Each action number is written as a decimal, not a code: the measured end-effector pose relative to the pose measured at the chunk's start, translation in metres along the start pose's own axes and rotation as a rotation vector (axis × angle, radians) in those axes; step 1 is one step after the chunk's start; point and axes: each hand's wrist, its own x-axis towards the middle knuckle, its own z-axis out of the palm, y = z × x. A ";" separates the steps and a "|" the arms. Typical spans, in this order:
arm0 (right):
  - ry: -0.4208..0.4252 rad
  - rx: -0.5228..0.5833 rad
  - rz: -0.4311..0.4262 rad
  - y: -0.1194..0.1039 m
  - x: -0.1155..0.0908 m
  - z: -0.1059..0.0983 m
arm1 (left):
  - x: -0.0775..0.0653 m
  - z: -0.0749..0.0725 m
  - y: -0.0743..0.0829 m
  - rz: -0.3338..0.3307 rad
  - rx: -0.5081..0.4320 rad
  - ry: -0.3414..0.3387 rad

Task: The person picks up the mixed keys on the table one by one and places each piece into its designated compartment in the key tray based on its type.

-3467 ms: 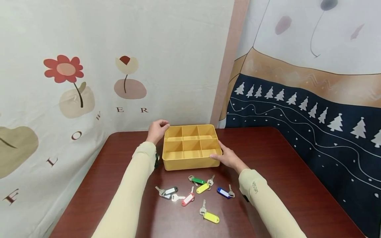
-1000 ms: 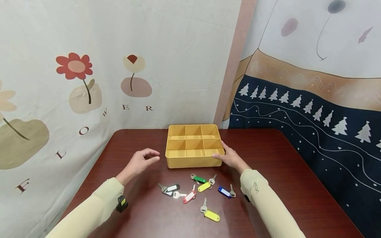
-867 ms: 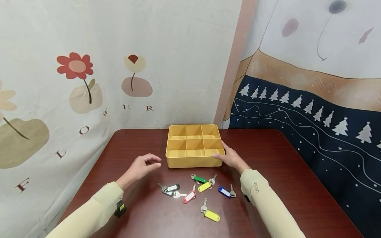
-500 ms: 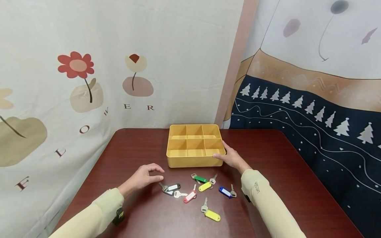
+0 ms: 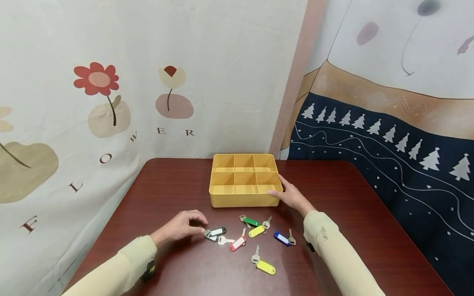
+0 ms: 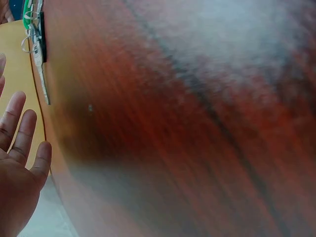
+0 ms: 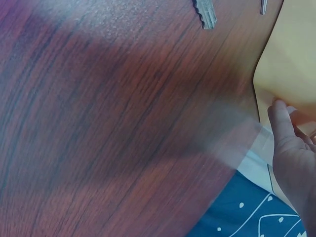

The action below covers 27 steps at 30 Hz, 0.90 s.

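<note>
A yellow divided storage box [image 5: 247, 200] stands at the back of the table, with several compartments and nothing visible in them. My right hand [image 5: 292, 195] grips its front right corner, thumb on the front wall and fingers along the side; the right wrist view shows the thumb against the yellow wall [image 7: 291, 59]. My left hand [image 5: 181, 225] reaches over the table, its fingertips at two keys with black tags [image 5: 217, 232]. In the left wrist view the left hand's fingers [image 6: 22, 143] are spread, with a key [image 6: 41, 74] ahead of them.
Right of the black tags lie keys with a red tag [image 5: 238, 243], a green tag [image 5: 252, 222], a yellow tag [image 5: 256, 231] and a blue tag [image 5: 282, 238]. Another yellow tag [image 5: 266, 267] lies nearer. Printed curtains hang behind the brown table [image 5: 174, 185].
My left hand has left the box's back left corner and come down and forward to the black-tagged keys. My right hand keeps its hold on the box. The head view has shifted slightly.
</note>
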 end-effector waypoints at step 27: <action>-0.017 0.029 -0.003 0.000 -0.003 -0.001 | 0.006 0.018 -0.001 0.145 0.222 -0.049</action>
